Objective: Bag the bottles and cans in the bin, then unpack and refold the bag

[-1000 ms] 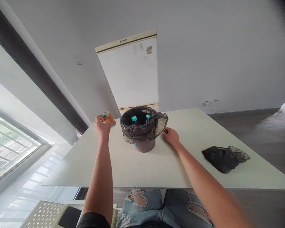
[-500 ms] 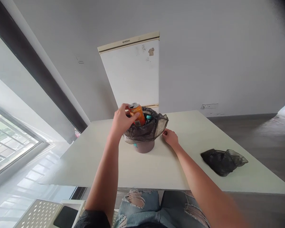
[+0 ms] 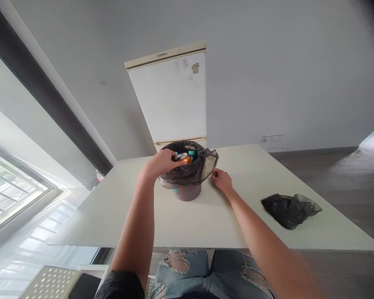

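My left hand (image 3: 162, 162) grips an orange drink can (image 3: 183, 159) inside the mouth of a small brownish bin (image 3: 188, 192). Only the can's top and a strip of its orange side show. A black plastic bag (image 3: 190, 173) lines the bin and hangs over its rim, bunched out on the right. Beside the can, a bottle with a teal cap (image 3: 191, 153) stands in the bag. My right hand (image 3: 222, 180) rests on the table just right of the bin with its fingers curled in. Whether something small and dark sits in those fingers is hard to make out.
On the right of the pale table (image 3: 205, 224) lies a crumpled black plastic bag (image 3: 289, 210). A white fridge (image 3: 171, 97) stands behind the table. At lower left, a dark phone-like slab (image 3: 84, 286) lies by a perforated cream surface (image 3: 51, 282).
My left hand has lowered the orange can from above the rim down into the bag-lined bin. My right hand stays in place beside the bin.
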Available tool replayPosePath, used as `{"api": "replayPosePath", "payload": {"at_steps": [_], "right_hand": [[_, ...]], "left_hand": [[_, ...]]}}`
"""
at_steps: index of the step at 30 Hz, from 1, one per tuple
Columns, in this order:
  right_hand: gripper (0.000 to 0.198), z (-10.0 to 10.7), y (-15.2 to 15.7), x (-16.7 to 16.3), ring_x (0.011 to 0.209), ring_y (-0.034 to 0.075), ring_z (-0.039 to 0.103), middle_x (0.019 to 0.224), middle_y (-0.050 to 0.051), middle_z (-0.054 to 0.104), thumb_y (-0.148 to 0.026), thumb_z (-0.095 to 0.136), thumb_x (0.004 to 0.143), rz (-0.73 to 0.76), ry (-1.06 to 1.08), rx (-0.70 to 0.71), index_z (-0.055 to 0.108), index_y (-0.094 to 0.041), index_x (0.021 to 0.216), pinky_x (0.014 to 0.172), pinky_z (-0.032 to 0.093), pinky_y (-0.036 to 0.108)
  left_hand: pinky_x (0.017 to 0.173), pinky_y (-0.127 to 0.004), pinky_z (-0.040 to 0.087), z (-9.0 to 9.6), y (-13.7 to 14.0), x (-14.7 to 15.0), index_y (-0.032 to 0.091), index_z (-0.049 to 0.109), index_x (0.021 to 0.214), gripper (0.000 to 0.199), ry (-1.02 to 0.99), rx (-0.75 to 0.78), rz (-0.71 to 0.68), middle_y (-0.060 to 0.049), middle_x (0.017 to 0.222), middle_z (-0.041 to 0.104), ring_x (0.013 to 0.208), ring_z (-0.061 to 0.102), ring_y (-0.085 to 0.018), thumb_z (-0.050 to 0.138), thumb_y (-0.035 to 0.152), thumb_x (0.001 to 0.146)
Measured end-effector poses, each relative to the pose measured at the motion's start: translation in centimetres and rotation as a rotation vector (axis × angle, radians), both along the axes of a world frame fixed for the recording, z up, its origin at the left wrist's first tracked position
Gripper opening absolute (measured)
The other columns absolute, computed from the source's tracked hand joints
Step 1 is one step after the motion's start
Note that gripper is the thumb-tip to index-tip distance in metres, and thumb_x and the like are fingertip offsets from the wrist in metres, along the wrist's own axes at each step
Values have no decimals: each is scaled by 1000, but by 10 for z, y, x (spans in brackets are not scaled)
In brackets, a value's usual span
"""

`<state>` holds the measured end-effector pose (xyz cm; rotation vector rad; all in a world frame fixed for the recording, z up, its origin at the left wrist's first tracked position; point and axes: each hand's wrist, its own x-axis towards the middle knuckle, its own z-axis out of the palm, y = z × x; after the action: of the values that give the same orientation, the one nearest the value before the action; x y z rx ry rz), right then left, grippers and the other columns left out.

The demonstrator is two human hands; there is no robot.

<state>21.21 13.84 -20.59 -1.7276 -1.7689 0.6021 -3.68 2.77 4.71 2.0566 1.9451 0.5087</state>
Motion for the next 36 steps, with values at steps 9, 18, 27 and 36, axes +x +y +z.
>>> {"api": "replayPosePath", "payload": {"at_steps": [9, 18, 27, 36], "right_hand": [[8, -1, 0, 0, 80, 18, 61, 87, 3, 74, -20, 59, 84, -1, 38, 8, 66, -23, 85, 64, 32, 28], [29, 3, 1, 0, 73, 19, 55, 76, 3, 65, -46, 50, 95, 22, 252, 76, 57, -23, 79, 65, 37, 29], [86, 41, -19, -2, 66, 20, 58, 74, 8, 64, -86, 0, 95, 301, 585, -26, 57, -23, 82, 68, 52, 34], [56, 111, -67, -8, 56, 16, 52, 66, 4, 65, -72, 69, 92, 540, 890, 95, 64, -21, 70, 62, 44, 33]], "left_hand": [[91, -36, 58, -61, -33, -32, 25, 67, 114, 29, -489, 683, 396, -8, 124, 74, 112, 72, -24, 62, 50, 98], [82, -38, 64, -152, -41, -68, 15, 73, 101, 73, -1303, -185, 381, -20, 112, 77, 94, 76, -27, 61, 86, 87], [82, -30, 64, -136, -53, -54, 15, 76, 87, 26, -1639, -10, 129, -6, 83, 75, 78, 73, -17, 88, 38, 83], [82, -28, 66, -106, -82, -46, 18, 69, 82, 12, -1800, 51, 150, 1, 72, 65, 63, 65, -10, 71, 23, 94]]}}
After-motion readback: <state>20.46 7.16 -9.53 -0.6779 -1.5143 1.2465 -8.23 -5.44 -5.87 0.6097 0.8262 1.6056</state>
